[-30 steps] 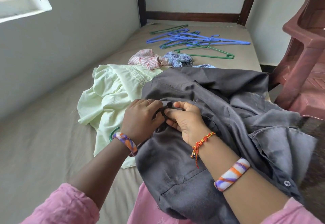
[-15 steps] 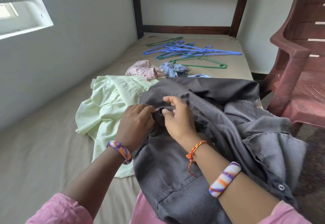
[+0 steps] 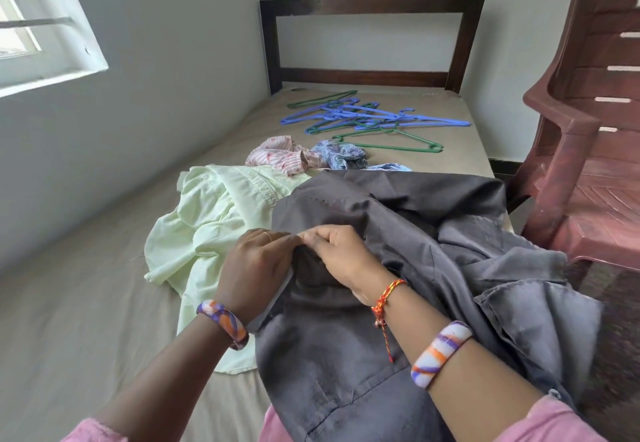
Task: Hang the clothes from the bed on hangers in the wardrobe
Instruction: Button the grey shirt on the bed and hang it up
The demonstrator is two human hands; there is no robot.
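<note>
Bed (image 3: pixel 86 320) w/ tan sheet, grey shirt (image 3: pixel 433 251), pale green shirt (image 3: pixel 207 223), hangers (image 3: pixel 374 119) at far end

Open mattress is left along the bed (image 3: pixel 69 320) beside the wall; the far end is blocked by tangled hangers (image 3: pixel 372 121), the right side by a chair (image 3: pixel 585 164).

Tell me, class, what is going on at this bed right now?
A person is working on a grey shirt at the near end of the bed. The left hand and right hand both pinch its fabric where they meet, perhaps at a button. A pale green shirt lies beside it, two small garments beyond. The hangers lie in a pile near the headboard. Nothing is on a hanger yet.
</note>
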